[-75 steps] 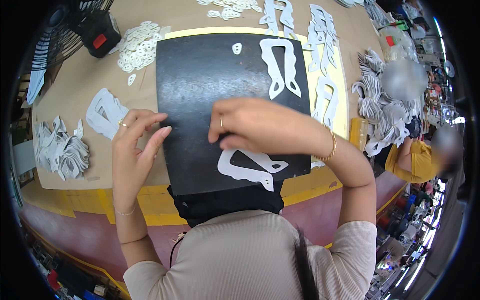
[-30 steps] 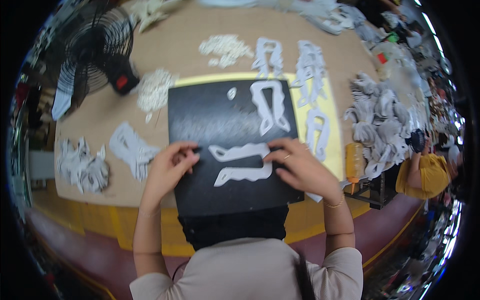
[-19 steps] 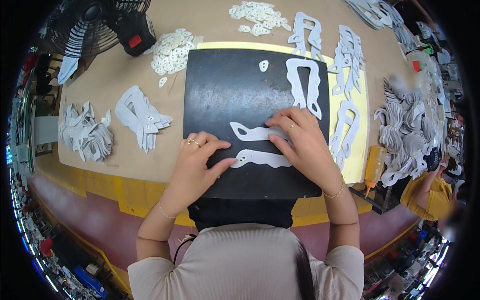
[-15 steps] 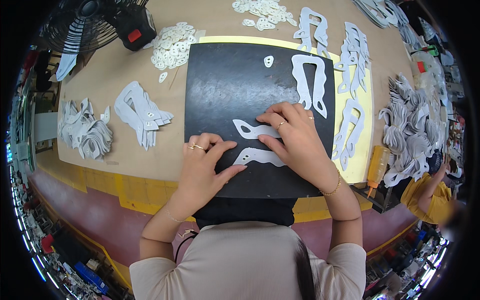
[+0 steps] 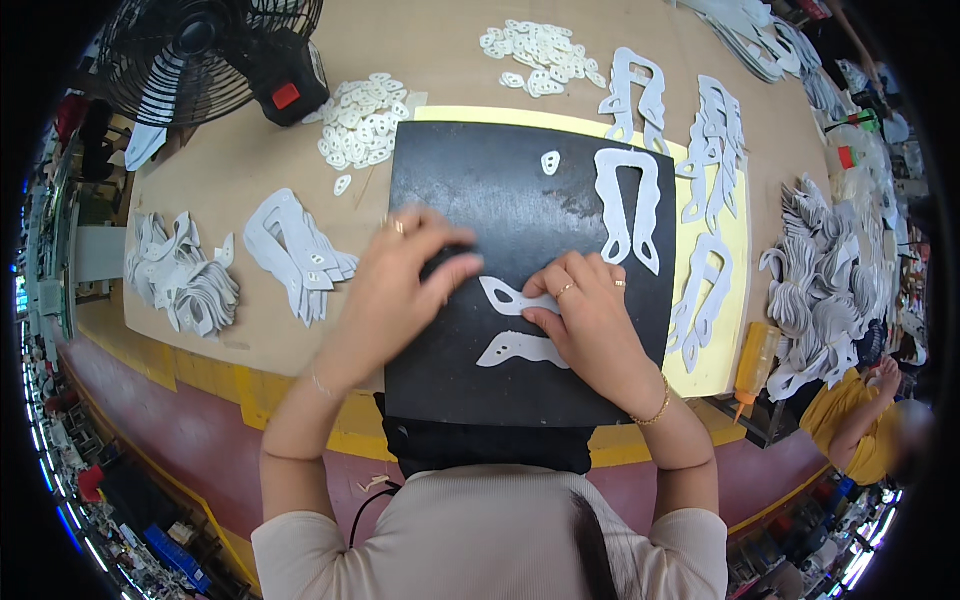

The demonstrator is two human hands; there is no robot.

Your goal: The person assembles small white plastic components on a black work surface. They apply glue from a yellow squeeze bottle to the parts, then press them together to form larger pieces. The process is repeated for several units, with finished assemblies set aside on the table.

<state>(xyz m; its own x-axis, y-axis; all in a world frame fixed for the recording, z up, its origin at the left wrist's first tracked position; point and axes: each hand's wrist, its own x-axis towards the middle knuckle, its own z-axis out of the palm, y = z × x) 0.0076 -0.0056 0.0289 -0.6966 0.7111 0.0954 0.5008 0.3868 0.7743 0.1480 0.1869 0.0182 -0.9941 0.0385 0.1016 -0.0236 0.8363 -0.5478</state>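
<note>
A white U-shaped piece with wavy legs (image 5: 520,347) lies sideways on the black board (image 5: 480,200), its bend hidden under my right hand (image 5: 590,305). That hand is closed on the upper leg, thumb and fingertips pressed on it. The lower leg's end shows small dark holes, and the upper leg's end has a larger oval opening. My left hand (image 5: 395,275) is over the board's left edge, thumb and fingers apart and blurred, with nothing visible between them. One small cream oval tab with holes (image 5: 550,162) and another U-shaped piece (image 5: 653,210) lie farther up the board.
Piles of small tabs (image 5: 362,125) sit behind the board. Stacked U-shaped pieces (image 5: 290,245) lie left, others on yellow sheet (image 5: 735,300) at right. A black fan (image 5: 200,50) stands back left; an orange-capped glue bottle (image 5: 757,365) is at right. Another person in yellow (image 5: 850,420) is far right.
My left hand has moved up and left, away from the U-shaped piece. My right hand remains on that piece. The whole view has shifted slightly.
</note>
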